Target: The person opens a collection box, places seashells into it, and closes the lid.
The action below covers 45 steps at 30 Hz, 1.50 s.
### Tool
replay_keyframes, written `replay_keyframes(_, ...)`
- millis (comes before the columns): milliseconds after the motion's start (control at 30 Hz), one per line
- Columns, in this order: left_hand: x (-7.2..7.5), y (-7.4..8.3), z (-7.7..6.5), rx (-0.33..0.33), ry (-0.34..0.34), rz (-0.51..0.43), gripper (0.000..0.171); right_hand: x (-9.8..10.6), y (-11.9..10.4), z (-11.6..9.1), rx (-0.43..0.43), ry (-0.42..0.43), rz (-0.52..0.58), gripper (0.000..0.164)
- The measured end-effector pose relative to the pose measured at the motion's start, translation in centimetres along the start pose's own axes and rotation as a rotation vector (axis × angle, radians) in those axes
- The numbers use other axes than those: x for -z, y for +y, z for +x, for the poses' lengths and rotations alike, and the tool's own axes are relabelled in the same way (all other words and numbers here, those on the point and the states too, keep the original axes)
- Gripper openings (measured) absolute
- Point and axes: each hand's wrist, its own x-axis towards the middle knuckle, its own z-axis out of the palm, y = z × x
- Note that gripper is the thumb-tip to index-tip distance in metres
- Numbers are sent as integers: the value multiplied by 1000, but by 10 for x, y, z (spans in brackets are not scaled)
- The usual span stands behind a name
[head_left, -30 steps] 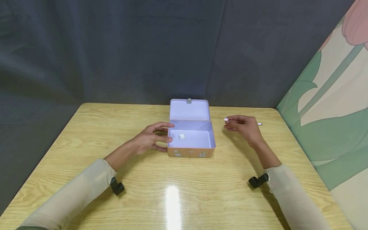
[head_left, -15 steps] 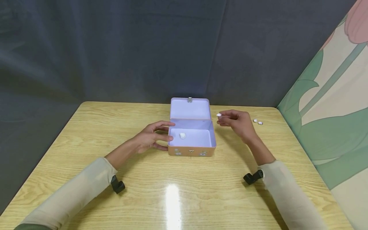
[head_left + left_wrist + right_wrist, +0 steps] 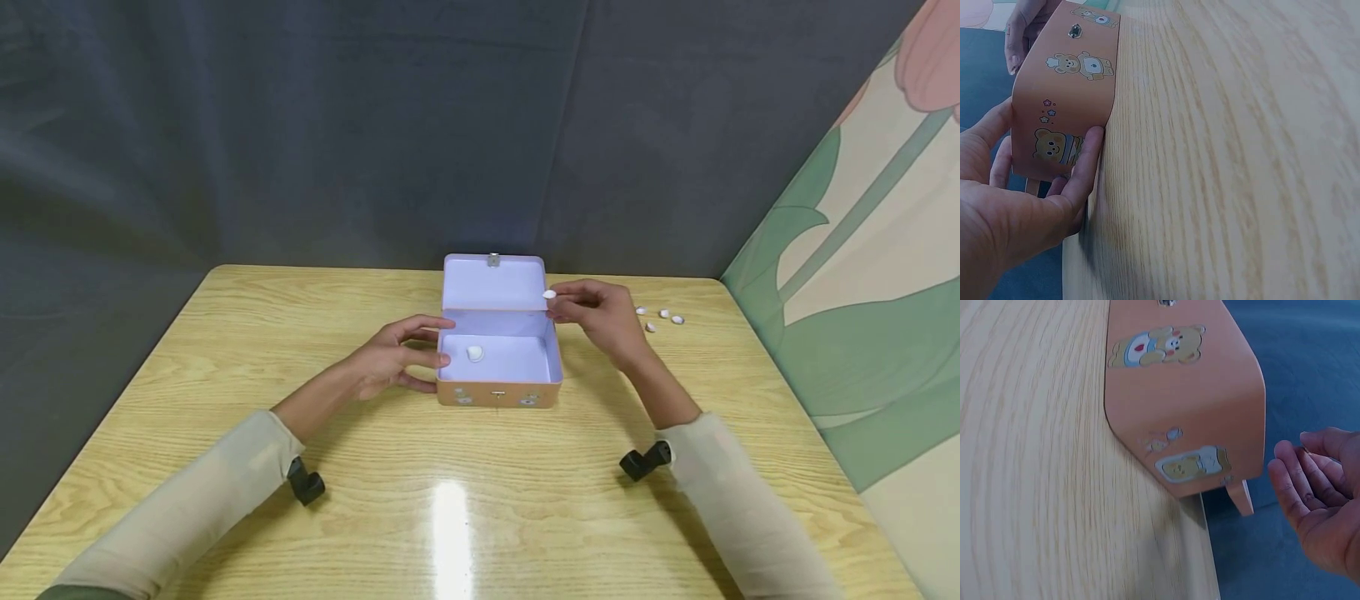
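An orange case (image 3: 498,395) with bear pictures and a lilac inside stands mid-table, its lid (image 3: 492,283) tipped back. A white seashell-like piece (image 3: 475,354) lies in its left part. My left hand (image 3: 397,360) holds the case's left wall, two fingertips over the rim and others outside, low against the wall in the left wrist view. My right hand (image 3: 596,317), by the case's back right corner, pinches a small white shell (image 3: 550,294) between thumb and fingertips. In the right wrist view the shell is hidden and the right hand (image 3: 1322,494) is apart from the case.
Several small white shells (image 3: 664,314) lie on the wooden table (image 3: 570,500) right of the right hand. A dark curtain (image 3: 375,133) hangs behind the table's back edge. On the right stands a flower-patterned panel (image 3: 885,333).
My right hand has moved left with the shell, from over the table to the case's back right corner. More shells on the table are uncovered. The left hand stays on the case.
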Motion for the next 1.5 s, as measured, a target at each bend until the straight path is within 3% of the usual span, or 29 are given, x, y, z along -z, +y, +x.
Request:
replay_keyframes(800,3,0,1,6,-12,-5,65,-42,-10,5,8,-78,20,27)
replay_keyframes(1500,3,0,2,20,-1,-9,66,-61,-7,9,23,-105,-110,24)
